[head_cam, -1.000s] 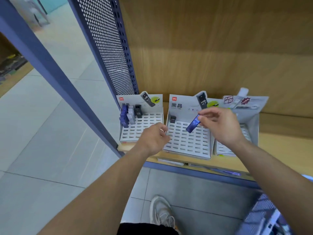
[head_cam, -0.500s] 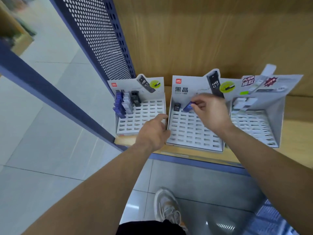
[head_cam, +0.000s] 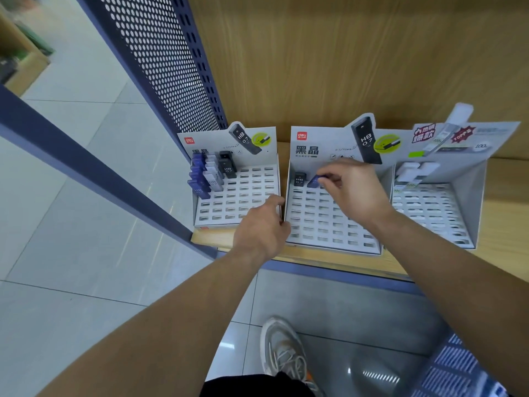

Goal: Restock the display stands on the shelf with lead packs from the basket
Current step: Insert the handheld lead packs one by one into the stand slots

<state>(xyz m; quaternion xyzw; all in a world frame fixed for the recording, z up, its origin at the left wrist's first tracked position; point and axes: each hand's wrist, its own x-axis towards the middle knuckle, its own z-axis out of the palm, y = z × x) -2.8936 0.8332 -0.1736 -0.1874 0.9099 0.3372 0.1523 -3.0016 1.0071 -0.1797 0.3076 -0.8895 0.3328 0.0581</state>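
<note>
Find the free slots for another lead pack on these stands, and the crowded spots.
Free: left stand, right of its black packs and the front rows; middle stand, rows in front of the right hand; right stand, in front of its white packs. Crowded: left stand's back-left corner; middle stand's back-left, where the hand pinches a blue pack.

Right hand (head_cam: 355, 193) pinches blue pack (head_cam: 314, 181) at middle stand (head_cam: 315, 224).

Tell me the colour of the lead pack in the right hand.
Blue: lead pack in the right hand, head view.
</note>
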